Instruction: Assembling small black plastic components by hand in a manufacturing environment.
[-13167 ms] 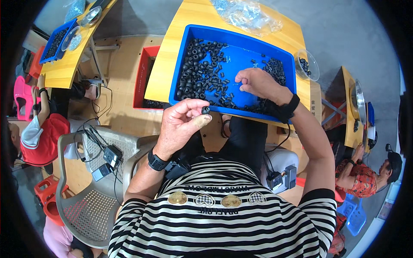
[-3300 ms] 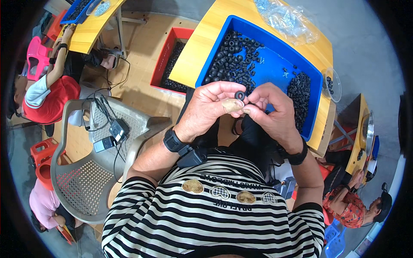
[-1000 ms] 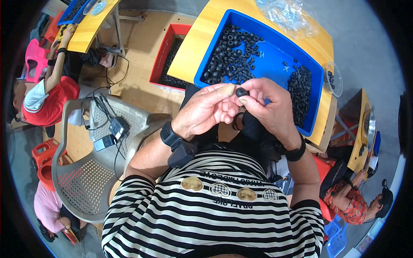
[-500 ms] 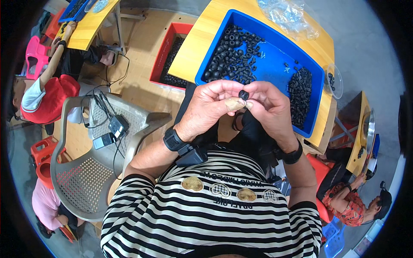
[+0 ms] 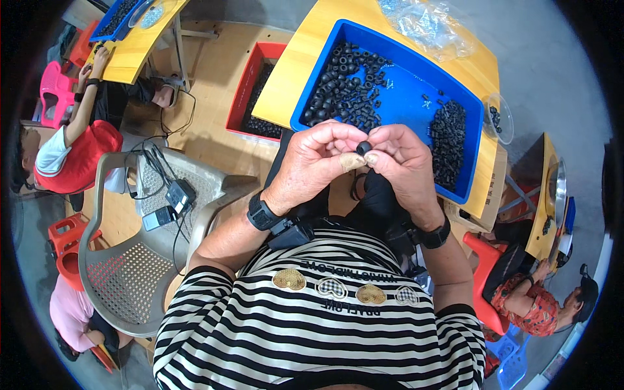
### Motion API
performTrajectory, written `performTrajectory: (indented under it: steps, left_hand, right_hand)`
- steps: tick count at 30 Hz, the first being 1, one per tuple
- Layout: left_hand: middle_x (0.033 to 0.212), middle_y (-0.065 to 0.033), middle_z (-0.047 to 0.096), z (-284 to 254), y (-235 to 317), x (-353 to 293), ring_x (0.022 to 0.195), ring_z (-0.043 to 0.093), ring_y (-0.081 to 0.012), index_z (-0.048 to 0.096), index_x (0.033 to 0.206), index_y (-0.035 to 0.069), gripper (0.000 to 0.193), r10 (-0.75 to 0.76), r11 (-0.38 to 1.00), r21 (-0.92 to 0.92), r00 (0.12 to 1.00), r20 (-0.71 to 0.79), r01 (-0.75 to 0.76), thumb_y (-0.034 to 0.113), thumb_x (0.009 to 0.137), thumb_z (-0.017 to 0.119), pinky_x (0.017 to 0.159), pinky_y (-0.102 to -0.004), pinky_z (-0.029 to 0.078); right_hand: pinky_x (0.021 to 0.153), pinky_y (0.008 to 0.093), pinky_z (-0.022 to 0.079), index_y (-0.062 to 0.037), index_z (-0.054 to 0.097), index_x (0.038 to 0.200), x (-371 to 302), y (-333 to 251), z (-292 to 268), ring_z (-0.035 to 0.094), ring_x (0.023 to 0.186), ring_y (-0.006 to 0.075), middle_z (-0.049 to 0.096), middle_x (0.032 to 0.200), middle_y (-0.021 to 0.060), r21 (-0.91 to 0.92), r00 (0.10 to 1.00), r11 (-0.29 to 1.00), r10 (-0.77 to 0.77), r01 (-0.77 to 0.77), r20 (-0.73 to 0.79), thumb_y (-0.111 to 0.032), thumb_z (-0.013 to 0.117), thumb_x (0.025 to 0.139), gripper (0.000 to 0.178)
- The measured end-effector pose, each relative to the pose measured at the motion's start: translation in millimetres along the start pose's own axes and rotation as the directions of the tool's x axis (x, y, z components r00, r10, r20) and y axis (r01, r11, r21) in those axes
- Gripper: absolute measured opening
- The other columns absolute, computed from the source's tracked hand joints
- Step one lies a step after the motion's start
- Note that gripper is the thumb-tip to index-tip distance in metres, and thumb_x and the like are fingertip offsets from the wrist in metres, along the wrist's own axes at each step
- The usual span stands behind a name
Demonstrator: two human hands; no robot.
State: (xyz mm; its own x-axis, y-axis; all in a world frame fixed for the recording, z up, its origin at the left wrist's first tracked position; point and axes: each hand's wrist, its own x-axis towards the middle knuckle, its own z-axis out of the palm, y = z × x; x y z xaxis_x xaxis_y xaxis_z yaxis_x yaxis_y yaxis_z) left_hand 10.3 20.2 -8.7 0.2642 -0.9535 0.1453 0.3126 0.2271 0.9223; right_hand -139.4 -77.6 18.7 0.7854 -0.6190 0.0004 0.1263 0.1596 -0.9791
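Note:
Between the fingertips of both hands sits a small round black part [image 5: 363,148], hollow like a cap or bushing. My left hand [image 5: 318,153] pinches it from the left, and a tan covering wraps its thumb tip. From the other side my right hand [image 5: 404,162] closes thumb and forefinger on it. Just beyond the hands stands a blue tray [image 5: 406,84] on the yellow table. Larger black rounded parts [image 5: 338,81] lie heaped in its left half, while a pile of smaller black parts [image 5: 450,140] fills its right end.
A red bin [image 5: 252,71] of black parts stands left of the table [image 5: 279,84]. Clear plastic bags [image 5: 429,29] lie at the far edge, and a clear round dish [image 5: 499,120] at the right. A grey chair [image 5: 130,266] with cables stands at my left. Other people work nearby.
The black part has turned slightly between my fingertips, showing a smoother rounded side. Both hands stay together in nearly the same place.

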Motion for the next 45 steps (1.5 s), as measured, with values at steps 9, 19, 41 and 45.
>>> performTrajectory:
  steps: [9,19,41,45]
  left_hand:
    - [0.091,0.0002,0.062,13.0,3.8,-3.9,0.082,0.056,-0.0047,0.063,0.101,0.003,0.024,-0.070,0.997,-0.035,0.998,0.004,0.070,-0.005,0.079,0.068,0.074,-0.0194,0.047]
    - [0.089,-0.0020,0.065,21.4,10.7,-4.3,0.079,0.059,-0.0069,0.062,0.101,0.001,0.019,-0.138,0.989,-0.045,0.988,0.064,0.141,-0.002,0.082,0.064,0.073,-0.0222,0.049]
    - [0.086,0.0013,0.059,14.0,-4.9,12.6,0.077,0.056,-0.0045,0.064,0.108,0.003,0.030,-0.107,0.990,0.092,0.994,-0.023,0.108,-0.002,0.078,0.069,0.070,-0.0183,0.047]
    - [0.085,0.0009,0.059,11.3,-8.8,13.2,0.074,0.055,-0.0045,0.064,0.106,0.002,0.029,-0.122,0.992,0.022,0.992,-0.006,0.122,-0.004,0.078,0.068,0.068,-0.0187,0.047]
  right_hand:
    - [0.076,0.0211,0.048,-0.0016,0.056,0.103,-15.0,3.8,3.3,0.059,0.088,0.0090,0.058,0.098,0.0037,-0.073,0.977,0.977,-0.206,0.202,-0.051,0.010,0.058,0.082,0.024]
    - [0.074,0.0211,0.048,-0.0010,0.055,0.102,-25.7,-5.6,-5.0,0.059,0.084,0.0086,0.061,0.089,0.0031,-0.076,0.994,0.992,-0.101,0.098,-0.031,0.005,0.059,0.084,0.019]
    - [0.065,0.0166,0.044,-0.0021,0.054,0.094,-12.1,13.3,-8.3,0.053,0.076,0.0014,0.058,0.085,-0.0024,-0.096,0.992,0.995,-0.014,0.002,-0.128,0.002,0.059,0.084,0.011]
    - [0.060,0.0196,0.045,-0.0025,0.059,0.090,-12.0,0.9,-23.5,0.054,0.070,0.0019,0.060,0.076,-0.0010,-0.374,0.996,0.924,0.056,-0.075,-0.063,-0.003,0.064,0.081,0.011]
